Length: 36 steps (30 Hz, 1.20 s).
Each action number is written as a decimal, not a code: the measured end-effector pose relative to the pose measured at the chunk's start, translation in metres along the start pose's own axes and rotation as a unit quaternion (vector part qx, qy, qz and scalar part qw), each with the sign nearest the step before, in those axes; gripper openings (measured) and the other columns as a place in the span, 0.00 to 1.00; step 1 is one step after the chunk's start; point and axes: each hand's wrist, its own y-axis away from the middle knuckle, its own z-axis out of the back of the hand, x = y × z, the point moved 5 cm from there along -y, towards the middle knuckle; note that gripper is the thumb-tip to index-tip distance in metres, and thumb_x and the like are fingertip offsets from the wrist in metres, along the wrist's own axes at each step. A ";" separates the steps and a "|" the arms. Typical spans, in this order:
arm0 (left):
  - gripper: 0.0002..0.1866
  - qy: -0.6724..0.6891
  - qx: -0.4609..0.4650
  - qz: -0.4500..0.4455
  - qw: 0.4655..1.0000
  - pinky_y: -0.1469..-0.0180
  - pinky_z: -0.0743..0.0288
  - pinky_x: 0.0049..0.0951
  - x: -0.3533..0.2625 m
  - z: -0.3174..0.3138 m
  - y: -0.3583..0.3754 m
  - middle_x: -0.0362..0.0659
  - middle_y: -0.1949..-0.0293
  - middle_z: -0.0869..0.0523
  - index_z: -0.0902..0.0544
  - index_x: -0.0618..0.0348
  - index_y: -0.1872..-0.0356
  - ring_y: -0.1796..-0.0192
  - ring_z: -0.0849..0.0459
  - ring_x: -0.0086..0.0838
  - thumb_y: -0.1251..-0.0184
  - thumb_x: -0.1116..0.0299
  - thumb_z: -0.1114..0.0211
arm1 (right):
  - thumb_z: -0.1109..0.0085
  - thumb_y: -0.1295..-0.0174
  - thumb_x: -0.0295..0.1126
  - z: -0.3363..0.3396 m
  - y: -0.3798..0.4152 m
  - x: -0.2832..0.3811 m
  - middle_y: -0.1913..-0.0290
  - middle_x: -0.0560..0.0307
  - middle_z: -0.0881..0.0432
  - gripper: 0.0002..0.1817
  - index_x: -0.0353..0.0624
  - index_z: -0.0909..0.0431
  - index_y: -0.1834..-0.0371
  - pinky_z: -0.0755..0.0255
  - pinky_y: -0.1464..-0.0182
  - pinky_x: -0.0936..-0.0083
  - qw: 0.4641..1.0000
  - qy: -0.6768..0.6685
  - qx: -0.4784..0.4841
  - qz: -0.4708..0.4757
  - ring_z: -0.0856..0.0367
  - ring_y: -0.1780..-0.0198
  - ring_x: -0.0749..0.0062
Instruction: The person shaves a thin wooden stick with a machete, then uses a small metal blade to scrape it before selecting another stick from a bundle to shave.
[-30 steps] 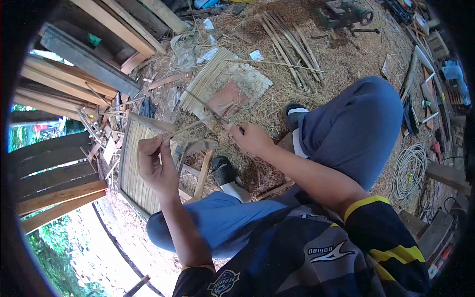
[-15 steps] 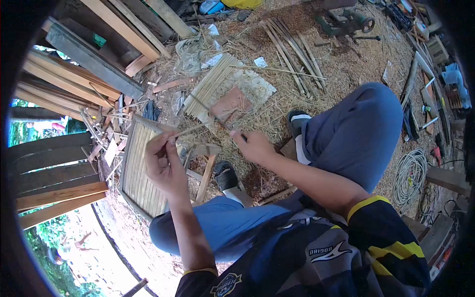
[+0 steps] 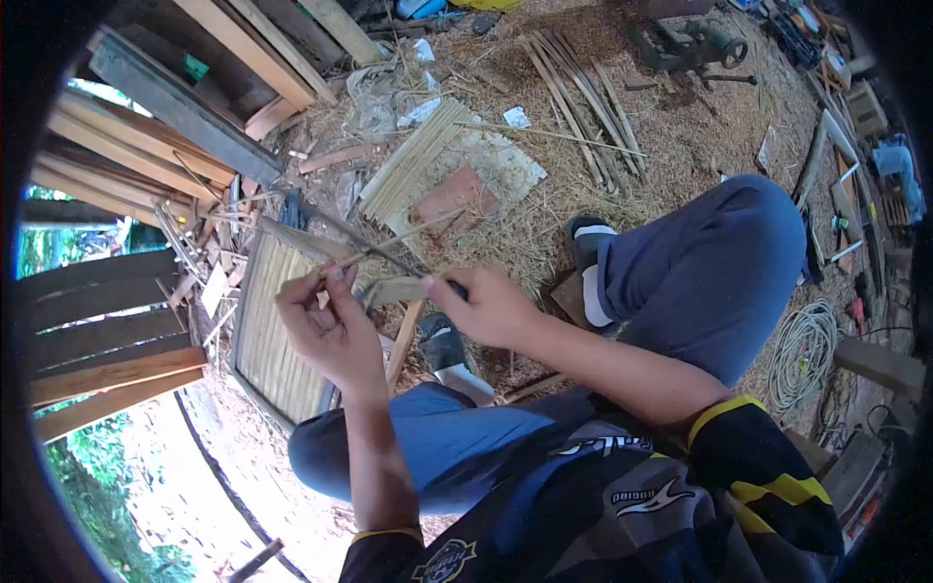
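Observation:
My left hand (image 3: 332, 325) pinches one end of a thin wooden strip (image 3: 413, 233), which slants up and to the right. In my right hand (image 3: 486, 306) is the dark handle of a knife. The long narrow blade of the knife (image 3: 374, 248) points up and left and crosses the strip just beyond my left fingertips. Below my hands a small wooden stand (image 3: 403, 340) is partly hidden. To the left leans a framed slatted panel (image 3: 277, 335). In front lies a bundle of thin strips (image 3: 413, 160) beside a reddish-brown board (image 3: 454, 202).
Shavings cover the ground (image 3: 525, 223). Long strips (image 3: 583, 107) lie ahead, with a metal vise-like tool (image 3: 690, 47) at the far right. Planks (image 3: 185, 107) lean at the left. A coiled rope (image 3: 802, 355) rests beyond my right knee (image 3: 748, 233).
My right hand has moved left and down with the knife, bringing the blade across the strip near my left fingers. My left hand has shifted slightly left, still pinching the strip.

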 end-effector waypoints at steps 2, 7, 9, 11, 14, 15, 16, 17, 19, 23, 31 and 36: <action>0.07 0.001 0.013 0.002 1.000 0.47 0.09 0.32 -0.003 -0.004 0.002 0.48 0.54 0.24 0.29 0.71 0.53 0.50 0.15 0.33 0.26 0.86 0.41 | 0.51 0.25 0.60 0.005 0.005 0.021 0.77 0.38 0.19 0.36 0.32 0.15 0.67 0.24 0.64 0.54 0.997 -0.010 -0.016 0.073 0.15 0.72 0.45; 0.07 0.019 0.045 -0.004 0.999 0.47 0.10 0.31 -0.006 -0.003 -0.003 0.47 0.54 0.25 0.29 0.70 0.54 0.49 0.16 0.33 0.26 0.87 0.42 | 0.49 0.27 0.61 0.016 -0.019 -0.031 0.77 0.38 0.18 0.36 0.31 0.14 0.66 0.23 0.62 0.54 0.990 0.037 0.027 -0.134 0.15 0.70 0.41; 0.07 0.023 0.052 -0.008 0.998 0.48 0.11 0.29 -0.005 -0.004 -0.008 0.47 0.54 0.25 0.29 0.69 0.54 0.49 0.16 0.31 0.26 0.88 0.42 | 0.49 0.26 0.61 0.021 -0.010 -0.010 0.77 0.38 0.18 0.36 0.31 0.14 0.66 0.24 0.63 0.54 0.996 0.039 0.027 -0.078 0.15 0.71 0.43; 0.08 0.018 0.052 -0.002 0.998 0.48 0.13 0.28 -0.003 -0.001 -0.003 0.47 0.54 0.25 0.29 0.69 0.54 0.50 0.17 0.30 0.27 0.88 0.43 | 0.49 0.26 0.59 0.016 0.000 0.024 0.78 0.39 0.19 0.35 0.31 0.15 0.66 0.24 0.64 0.54 0.999 0.009 0.021 0.024 0.16 0.72 0.46; 0.08 0.006 0.059 -0.012 0.998 0.50 0.17 0.26 -0.003 0.000 -0.004 0.47 0.54 0.25 0.28 0.68 0.53 0.52 0.18 0.28 0.27 0.88 0.41 | 0.47 0.25 0.56 0.011 0.003 0.020 0.78 0.39 0.20 0.33 0.31 0.15 0.66 0.26 0.67 0.55 1.000 -0.009 0.027 0.008 0.17 0.75 0.50; 0.08 0.001 0.057 -0.011 0.998 0.50 0.17 0.26 -0.002 0.001 -0.003 0.47 0.55 0.24 0.28 0.68 0.54 0.52 0.17 0.28 0.27 0.88 0.41 | 0.47 0.25 0.55 0.009 0.000 0.013 0.78 0.38 0.20 0.32 0.31 0.15 0.66 0.26 0.67 0.56 0.999 -0.011 0.030 -0.021 0.18 0.76 0.51; 0.07 -0.003 0.055 -0.013 0.998 0.50 0.17 0.27 -0.002 0.002 -0.003 0.47 0.55 0.24 0.28 0.68 0.54 0.53 0.17 0.28 0.27 0.88 0.41 | 0.46 0.25 0.55 0.011 -0.005 0.005 0.79 0.38 0.20 0.31 0.31 0.15 0.66 0.28 0.69 0.56 0.999 0.002 0.009 -0.046 0.20 0.78 0.52; 0.07 -0.005 0.054 -0.016 0.998 0.50 0.17 0.27 -0.002 0.003 -0.004 0.47 0.55 0.24 0.27 0.69 0.54 0.53 0.17 0.28 0.26 0.87 0.41 | 0.46 0.25 0.55 0.010 -0.003 0.002 0.79 0.38 0.21 0.31 0.32 0.15 0.66 0.28 0.69 0.56 0.999 -0.002 0.019 -0.044 0.21 0.78 0.52; 0.06 0.006 0.059 -0.019 0.998 0.49 0.17 0.27 -0.006 0.002 -0.004 0.47 0.55 0.23 0.26 0.69 0.54 0.53 0.16 0.29 0.26 0.87 0.40 | 0.47 0.25 0.55 0.017 0.001 0.018 0.81 0.38 0.22 0.31 0.32 0.15 0.67 0.28 0.69 0.56 0.998 -0.007 0.040 -0.040 0.21 0.78 0.52; 0.06 -0.010 0.081 -0.039 0.996 0.50 0.13 0.28 -0.011 0.001 0.000 0.47 0.57 0.20 0.25 0.68 0.56 0.53 0.14 0.29 0.27 0.86 0.38 | 0.46 0.26 0.56 0.025 0.014 0.052 0.82 0.38 0.23 0.32 0.33 0.15 0.68 0.28 0.70 0.55 0.999 -0.023 0.030 0.029 0.22 0.80 0.49; 0.07 0.003 0.087 -0.039 0.995 0.49 0.14 0.28 -0.016 -0.011 0.004 0.47 0.58 0.21 0.25 0.68 0.57 0.56 0.15 0.28 0.28 0.88 0.39 | 0.46 0.26 0.56 0.037 0.014 0.053 0.82 0.38 0.23 0.32 0.32 0.14 0.67 0.28 0.69 0.54 0.998 -0.038 0.020 0.049 0.21 0.78 0.45; 0.07 -0.011 0.109 -0.064 0.992 0.50 0.13 0.29 -0.022 -0.012 0.001 0.48 0.58 0.22 0.26 0.69 0.56 0.55 0.14 0.29 0.28 0.89 0.40 | 0.47 0.25 0.57 0.042 0.003 0.043 0.82 0.38 0.22 0.33 0.33 0.13 0.64 0.27 0.69 0.55 0.999 -0.030 0.044 -0.002 0.20 0.78 0.47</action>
